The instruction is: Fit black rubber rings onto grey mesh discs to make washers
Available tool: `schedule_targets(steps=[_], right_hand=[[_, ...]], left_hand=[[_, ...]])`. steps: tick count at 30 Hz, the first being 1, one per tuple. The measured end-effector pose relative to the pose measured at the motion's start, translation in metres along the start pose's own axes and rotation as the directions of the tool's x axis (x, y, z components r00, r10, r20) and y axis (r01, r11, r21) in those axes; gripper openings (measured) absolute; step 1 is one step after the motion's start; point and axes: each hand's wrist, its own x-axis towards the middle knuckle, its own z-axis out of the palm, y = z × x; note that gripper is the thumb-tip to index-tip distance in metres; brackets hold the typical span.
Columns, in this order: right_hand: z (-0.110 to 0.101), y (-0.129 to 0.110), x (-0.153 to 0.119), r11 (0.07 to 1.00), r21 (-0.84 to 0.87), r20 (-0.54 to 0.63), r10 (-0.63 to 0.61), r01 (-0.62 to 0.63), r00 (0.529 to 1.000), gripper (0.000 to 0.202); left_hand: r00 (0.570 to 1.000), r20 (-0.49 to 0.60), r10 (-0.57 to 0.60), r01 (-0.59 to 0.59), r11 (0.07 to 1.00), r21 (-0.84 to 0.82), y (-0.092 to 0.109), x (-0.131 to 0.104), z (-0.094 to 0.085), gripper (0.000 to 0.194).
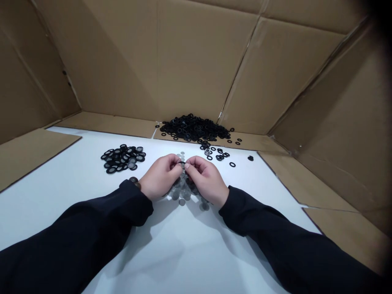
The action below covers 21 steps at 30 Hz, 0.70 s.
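Observation:
My left hand (161, 176) and my right hand (207, 179) meet fingertip to fingertip over the middle of the white table. Between them they pinch a black rubber ring (182, 163), mostly covered by thumbs and fingers. Whether a disc sits inside that ring I cannot tell. Under and between the hands lies a loose heap of small grey mesh discs (182, 196), partly hidden by them. To the left is a pile of black rings with grey discs set in them (122, 157). A big heap of bare black rings (194, 127) stands at the back.
Brown cardboard walls (202, 61) enclose the white table (171, 253) at the back and sides. Flat cardboard strips (107, 123) edge the tabletop. Several loose rings (232, 164) are scattered right of the hands, and a small black clump (250, 158) lies farther right.

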Motion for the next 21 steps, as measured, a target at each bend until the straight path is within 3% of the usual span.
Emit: schedule_targets(steps=[6,13,21], right_hand=[[-0.0018,0.0029,-0.0014,0.993,-0.094,-0.008,-0.077,0.076,0.997,0.019],[-0.0024,0.0071,0.0005,0.999,-0.037,0.047,-0.029,0.031,0.998,0.013],[-0.0027,0.0061,0.0007,0.996,-0.091,0.055,-0.003,0.008,0.998,0.012]], left_hand=[[1.0,0.006,0.005,-0.005,1.0,-0.009,0.0004,0.0008,0.0004,0.011],[0.995,0.076,0.066,-0.067,0.998,0.007,-0.0008,-0.0004,0.0004,0.009],[0.999,0.011,0.043,-0.043,0.998,0.05,0.0006,-0.001,0.0004,0.009]])
